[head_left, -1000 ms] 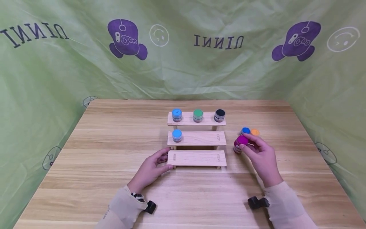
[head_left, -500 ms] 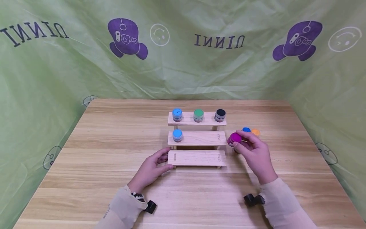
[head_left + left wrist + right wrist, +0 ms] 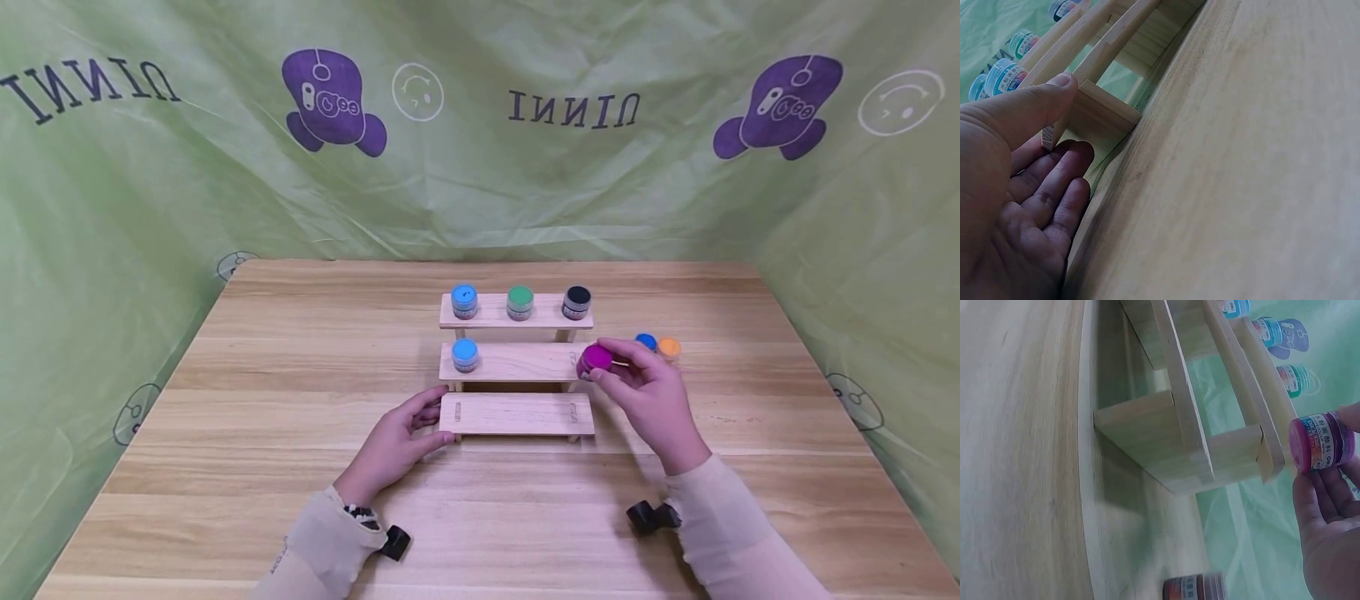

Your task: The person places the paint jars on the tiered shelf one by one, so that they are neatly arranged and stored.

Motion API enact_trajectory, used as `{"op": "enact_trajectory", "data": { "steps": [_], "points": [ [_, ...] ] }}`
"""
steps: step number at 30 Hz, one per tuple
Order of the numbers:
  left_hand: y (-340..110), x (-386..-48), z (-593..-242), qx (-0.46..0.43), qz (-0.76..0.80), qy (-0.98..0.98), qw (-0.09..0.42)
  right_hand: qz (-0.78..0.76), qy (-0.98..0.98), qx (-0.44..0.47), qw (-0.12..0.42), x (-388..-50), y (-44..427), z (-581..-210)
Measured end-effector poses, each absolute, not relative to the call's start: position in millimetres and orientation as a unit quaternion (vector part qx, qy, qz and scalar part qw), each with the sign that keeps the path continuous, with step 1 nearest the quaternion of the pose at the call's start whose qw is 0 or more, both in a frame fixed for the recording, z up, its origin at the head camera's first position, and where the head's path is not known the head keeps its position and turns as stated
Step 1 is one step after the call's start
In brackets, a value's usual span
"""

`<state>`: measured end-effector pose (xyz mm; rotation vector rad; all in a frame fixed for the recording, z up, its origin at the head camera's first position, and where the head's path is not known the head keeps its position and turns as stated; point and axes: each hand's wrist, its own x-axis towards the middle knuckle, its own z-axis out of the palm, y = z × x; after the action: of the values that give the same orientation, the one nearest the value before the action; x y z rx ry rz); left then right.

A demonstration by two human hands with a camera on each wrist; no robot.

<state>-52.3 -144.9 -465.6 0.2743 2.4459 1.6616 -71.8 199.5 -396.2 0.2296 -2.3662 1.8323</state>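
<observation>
My right hand (image 3: 654,407) pinches a small paint jar with a magenta lid (image 3: 597,358) between thumb and fingers, at the right end of the middle step (image 3: 517,362). In the right wrist view this magenta jar (image 3: 1322,442) appears off the shelf edge, its printed label showing. Whether its base touches the step cannot be told. My left hand (image 3: 392,446) holds the left end of the lowest step (image 3: 517,414) of a wooden display stand, thumb at the front corner, fingers behind. The left wrist view shows the thumb against the board's edge (image 3: 1085,81).
Light-blue (image 3: 464,302), green (image 3: 520,302) and black (image 3: 577,302) jars stand on the top step. Another light-blue jar (image 3: 465,355) is on the middle step's left end. Dark-blue (image 3: 646,342) and orange (image 3: 669,347) jars sit beyond my right hand. Another jar (image 3: 1194,587) shows in the right wrist view.
My right hand has lifted the magenta-lidded jar from the right of the stand and carried it left to the middle step's end. My left hand has stayed put.
</observation>
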Motion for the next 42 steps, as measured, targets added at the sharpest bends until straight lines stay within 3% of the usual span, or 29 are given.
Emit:
{"op": "enact_trajectory", "data": {
  "steps": [42],
  "points": [
    [-145.1,-52.2,-462.3,0.101,0.565,0.814,0.088,0.54,-0.834,0.112,0.006,-91.8,156.7,-388.0]
  ]
}}
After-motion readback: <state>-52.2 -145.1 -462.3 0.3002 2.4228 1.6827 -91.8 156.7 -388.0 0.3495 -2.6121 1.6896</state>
